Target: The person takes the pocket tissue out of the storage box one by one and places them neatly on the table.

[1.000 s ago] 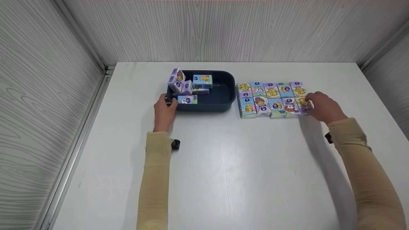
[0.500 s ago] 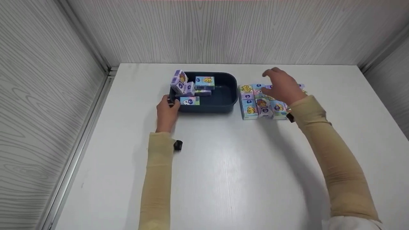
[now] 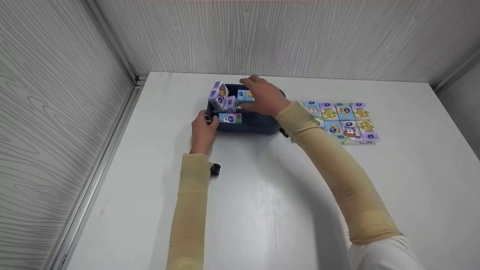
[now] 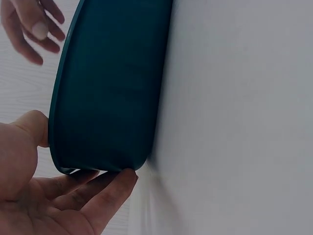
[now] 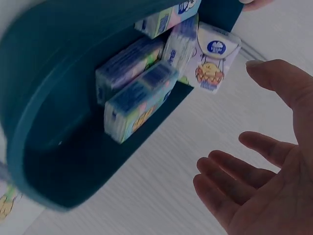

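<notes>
A dark teal plastic bin [image 3: 251, 128] stands at the back of the table with several small pocket tissue packs in it. My left hand [image 3: 204, 132] grips its left end, thumb at the rim and fingers against the outer end wall, as the left wrist view shows. Over the bin hovers my right hand [image 3: 267, 98], fingers spread and nothing held. In the right wrist view a blue tissue pack [image 5: 142, 100] lies near that hand, apart from it. One purple tissue pack [image 3: 218, 95] leans up at the bin's left end; another tissue pack [image 3: 230, 118] lies at the front.
Right of the bin, two rows of tissue packs [image 3: 345, 123] lie flat side by side on the white table [image 3: 247, 210]; the right forearm hides part of them. Wood-grain panels [image 3: 300, 37] close off the back and left side.
My right hand has left the right end of the tissue pack rows and moved left to above the bin. My left hand stays on the bin. The head view has shifted slightly.
</notes>
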Action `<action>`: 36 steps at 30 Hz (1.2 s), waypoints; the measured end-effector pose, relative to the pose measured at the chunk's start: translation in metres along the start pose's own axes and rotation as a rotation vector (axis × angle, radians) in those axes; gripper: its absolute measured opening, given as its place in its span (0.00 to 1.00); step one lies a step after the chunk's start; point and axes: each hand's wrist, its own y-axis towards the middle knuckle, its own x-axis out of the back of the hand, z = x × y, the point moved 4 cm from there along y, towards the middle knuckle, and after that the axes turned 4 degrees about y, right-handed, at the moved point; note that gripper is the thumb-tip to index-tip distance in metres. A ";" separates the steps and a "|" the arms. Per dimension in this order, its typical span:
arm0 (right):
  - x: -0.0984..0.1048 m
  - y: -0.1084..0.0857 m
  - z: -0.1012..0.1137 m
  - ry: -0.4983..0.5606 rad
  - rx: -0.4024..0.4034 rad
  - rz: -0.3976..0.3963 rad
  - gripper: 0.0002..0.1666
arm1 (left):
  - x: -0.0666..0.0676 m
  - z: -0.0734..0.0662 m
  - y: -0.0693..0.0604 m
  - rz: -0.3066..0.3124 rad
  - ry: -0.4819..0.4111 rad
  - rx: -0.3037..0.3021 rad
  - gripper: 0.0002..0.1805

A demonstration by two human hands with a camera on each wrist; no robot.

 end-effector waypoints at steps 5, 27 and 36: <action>-0.022 0.019 0.029 -0.036 0.119 0.040 0.42 | -0.003 0.001 -0.002 0.016 -0.015 0.014 0.20; -0.064 0.031 0.037 -0.265 0.212 0.096 0.21 | -0.002 -0.001 -0.005 -0.040 0.031 -0.045 0.19; -0.061 0.028 0.027 -0.054 0.161 0.081 0.19 | -0.004 0.001 -0.003 -0.014 0.002 -0.037 0.20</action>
